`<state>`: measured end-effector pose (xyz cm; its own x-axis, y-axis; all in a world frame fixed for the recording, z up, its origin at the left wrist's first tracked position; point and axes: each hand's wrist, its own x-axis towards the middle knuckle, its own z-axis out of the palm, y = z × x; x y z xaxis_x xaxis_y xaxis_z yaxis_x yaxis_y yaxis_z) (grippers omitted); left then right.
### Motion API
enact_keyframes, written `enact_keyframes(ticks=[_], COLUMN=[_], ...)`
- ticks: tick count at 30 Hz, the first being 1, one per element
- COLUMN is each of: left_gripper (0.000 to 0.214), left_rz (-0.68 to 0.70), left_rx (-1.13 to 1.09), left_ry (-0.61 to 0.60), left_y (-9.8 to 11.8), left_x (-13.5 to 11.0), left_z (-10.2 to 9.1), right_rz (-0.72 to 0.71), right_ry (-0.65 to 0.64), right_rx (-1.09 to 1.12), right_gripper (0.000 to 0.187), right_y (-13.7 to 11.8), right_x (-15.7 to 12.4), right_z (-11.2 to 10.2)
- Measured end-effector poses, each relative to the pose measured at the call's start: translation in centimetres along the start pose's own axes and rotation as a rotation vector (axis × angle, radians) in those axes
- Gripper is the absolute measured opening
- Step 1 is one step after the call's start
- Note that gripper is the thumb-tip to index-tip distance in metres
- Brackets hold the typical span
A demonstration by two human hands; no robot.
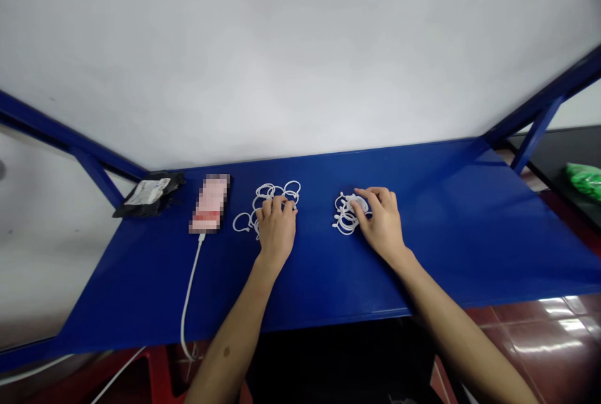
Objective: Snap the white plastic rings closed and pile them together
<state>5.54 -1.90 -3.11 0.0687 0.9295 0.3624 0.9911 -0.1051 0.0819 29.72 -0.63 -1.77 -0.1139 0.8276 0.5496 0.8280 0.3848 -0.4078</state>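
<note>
A loose group of thin white plastic rings (241,222) with small tabs lies on the blue table. My left hand (277,228) rests over this group, its fingers curled down onto the rings and partly covering them. To the right is a tighter heap of similar white plastic rings (346,223). My right hand (382,219) reaches into that heap from the right, with thumb and forefinger closed around a ring at its upper edge. Exactly how many rings are under the fingers is hidden.
A phone (210,203) with a blurred screen lies left of the rings, and a white cable (190,291) runs from it over the front edge. A black plastic packet (150,194) sits at the far left. The blue tabletop (460,222) meets a white wall behind.
</note>
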Motion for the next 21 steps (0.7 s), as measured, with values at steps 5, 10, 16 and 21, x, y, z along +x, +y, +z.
enact_keyframes(ticks=[5, 10, 16, 21], left_gripper=[0.013, 0.010, 0.013, 0.016], left_rz=[0.050, 0.094, 0.244, 0.220], left_rx=[-0.016, -0.253, -0.741, -0.992], left_ry=[0.051, 0.144, 0.024, -0.062], left_y=[0.2, 1.0, 1.9, 2.5], left_x=[-0.6, -1.1, -1.2, -1.5], left_z=[-0.6, -1.6, -2.4, -3.0], right_rz=[-0.096, -0.182, -0.196, -0.060], right_ry=[-0.004, -0.065, -0.129, -0.256], right_rx=[0.027, 0.125, 0.303, 0.553], right_gripper=[0.023, 0.019, 0.026, 0.020], right_y=[-1.4, -2.5, -3.1, -3.4], right_x=[-0.6, -0.9, -1.1, -1.2], right_z=[0.3, 0.3, -0.2, -0.4])
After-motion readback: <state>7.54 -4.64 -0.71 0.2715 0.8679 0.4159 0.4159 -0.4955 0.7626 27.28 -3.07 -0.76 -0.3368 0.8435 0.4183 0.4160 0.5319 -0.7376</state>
